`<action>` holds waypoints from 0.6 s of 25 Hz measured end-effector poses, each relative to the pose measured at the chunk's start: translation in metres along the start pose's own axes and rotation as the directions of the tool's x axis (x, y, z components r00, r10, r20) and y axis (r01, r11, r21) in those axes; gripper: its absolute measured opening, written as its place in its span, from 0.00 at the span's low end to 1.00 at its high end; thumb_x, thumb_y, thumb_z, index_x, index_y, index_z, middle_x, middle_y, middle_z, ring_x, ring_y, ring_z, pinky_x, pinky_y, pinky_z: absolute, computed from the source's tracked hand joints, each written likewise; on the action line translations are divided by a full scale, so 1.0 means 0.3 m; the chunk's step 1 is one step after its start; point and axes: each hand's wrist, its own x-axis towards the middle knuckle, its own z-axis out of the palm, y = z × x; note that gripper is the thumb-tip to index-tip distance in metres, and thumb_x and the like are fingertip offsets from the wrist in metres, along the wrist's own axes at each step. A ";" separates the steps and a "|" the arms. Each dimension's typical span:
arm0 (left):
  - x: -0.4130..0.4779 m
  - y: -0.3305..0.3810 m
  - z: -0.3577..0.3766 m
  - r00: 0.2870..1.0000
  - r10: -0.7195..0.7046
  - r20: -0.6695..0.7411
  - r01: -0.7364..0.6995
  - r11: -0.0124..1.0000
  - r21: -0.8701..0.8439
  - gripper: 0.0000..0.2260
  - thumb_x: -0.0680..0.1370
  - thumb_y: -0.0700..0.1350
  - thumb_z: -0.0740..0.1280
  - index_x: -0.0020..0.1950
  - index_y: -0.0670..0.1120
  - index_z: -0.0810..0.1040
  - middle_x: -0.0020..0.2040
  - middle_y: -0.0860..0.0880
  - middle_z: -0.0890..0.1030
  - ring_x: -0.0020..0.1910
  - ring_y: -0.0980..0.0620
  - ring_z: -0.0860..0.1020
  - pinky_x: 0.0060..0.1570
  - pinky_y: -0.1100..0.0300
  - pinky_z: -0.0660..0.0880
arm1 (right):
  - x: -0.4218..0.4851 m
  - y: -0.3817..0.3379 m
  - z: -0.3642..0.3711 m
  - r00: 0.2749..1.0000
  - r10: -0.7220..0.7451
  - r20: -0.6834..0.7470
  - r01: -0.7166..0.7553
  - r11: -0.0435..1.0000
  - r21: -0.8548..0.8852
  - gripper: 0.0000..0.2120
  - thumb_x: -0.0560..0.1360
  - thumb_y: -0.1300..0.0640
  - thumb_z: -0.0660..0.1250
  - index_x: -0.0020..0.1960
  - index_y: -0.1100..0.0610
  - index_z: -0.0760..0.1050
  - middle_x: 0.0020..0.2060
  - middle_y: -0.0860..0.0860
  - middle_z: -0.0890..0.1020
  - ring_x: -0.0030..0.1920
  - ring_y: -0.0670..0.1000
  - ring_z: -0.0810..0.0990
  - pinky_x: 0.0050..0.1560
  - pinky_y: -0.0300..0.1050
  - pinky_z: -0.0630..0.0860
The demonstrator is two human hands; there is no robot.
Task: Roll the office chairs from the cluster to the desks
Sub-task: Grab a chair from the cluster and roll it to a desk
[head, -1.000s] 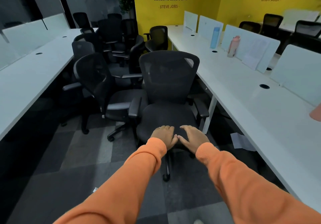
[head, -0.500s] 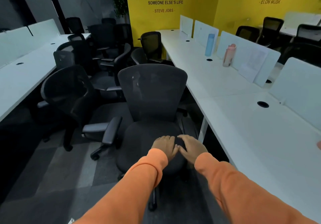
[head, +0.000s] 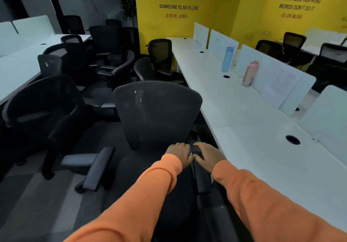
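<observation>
Head view: left hand (head: pixel 179 154) and right hand (head: pixel 207 156) touch one chair (head: pixel 157 114).

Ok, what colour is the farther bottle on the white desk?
Light blue; the farther bottle shows best in the head view.

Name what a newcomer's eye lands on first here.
Two orange sleeves rise from the bottom edge, left hand and right hand side by side on the mesh-back chair at centre. The yellow wall with black quotes fills the top; a cluster of black chairs crowds the aisle at left.
</observation>
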 end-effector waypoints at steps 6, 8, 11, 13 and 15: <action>0.254 -0.053 -0.099 0.995 -0.051 -0.091 0.042 0.994 -0.101 0.20 0.82 0.53 0.55 0.69 0.44 0.70 0.65 0.45 0.76 0.62 0.45 0.75 0.59 0.50 0.72 | 0.313 0.087 -0.141 1.000 0.010 -0.026 -0.011 0.999 -0.044 0.24 0.78 0.46 0.64 0.72 0.51 0.66 0.67 0.49 0.75 0.65 0.51 0.74 0.64 0.47 0.72; 0.324 -0.079 -0.129 0.990 -0.093 -0.104 0.076 0.985 -0.152 0.20 0.82 0.52 0.56 0.70 0.44 0.70 0.66 0.45 0.75 0.63 0.45 0.74 0.59 0.50 0.72 | 0.412 0.102 -0.168 1.000 -0.005 -0.016 0.004 0.999 -0.045 0.24 0.78 0.47 0.64 0.72 0.51 0.66 0.67 0.49 0.74 0.65 0.51 0.74 0.63 0.48 0.72; 0.406 -0.122 -0.167 0.978 -0.176 -0.115 0.144 0.960 -0.241 0.22 0.81 0.51 0.58 0.74 0.44 0.66 0.70 0.45 0.72 0.67 0.45 0.71 0.62 0.49 0.70 | 0.548 0.128 -0.200 0.999 -0.036 -0.028 0.035 0.999 -0.042 0.24 0.78 0.48 0.64 0.72 0.52 0.67 0.68 0.50 0.74 0.65 0.53 0.74 0.64 0.49 0.72; 0.452 -0.140 -0.187 0.965 -0.241 -0.100 0.201 0.933 -0.300 0.25 0.81 0.49 0.60 0.77 0.44 0.60 0.73 0.45 0.69 0.69 0.45 0.70 0.63 0.49 0.70 | 0.642 0.157 -0.221 0.998 -0.052 -0.024 0.051 0.997 -0.063 0.23 0.78 0.48 0.64 0.71 0.52 0.68 0.67 0.51 0.75 0.65 0.54 0.75 0.63 0.51 0.72; 0.492 -0.149 -0.201 0.956 -0.279 -0.095 0.235 0.915 -0.328 0.28 0.80 0.48 0.61 0.78 0.45 0.57 0.74 0.46 0.68 0.69 0.45 0.69 0.64 0.49 0.70 | 0.731 0.198 -0.242 0.998 -0.060 -0.001 0.059 0.994 -0.091 0.20 0.78 0.49 0.64 0.68 0.52 0.70 0.66 0.51 0.76 0.63 0.54 0.75 0.62 0.50 0.73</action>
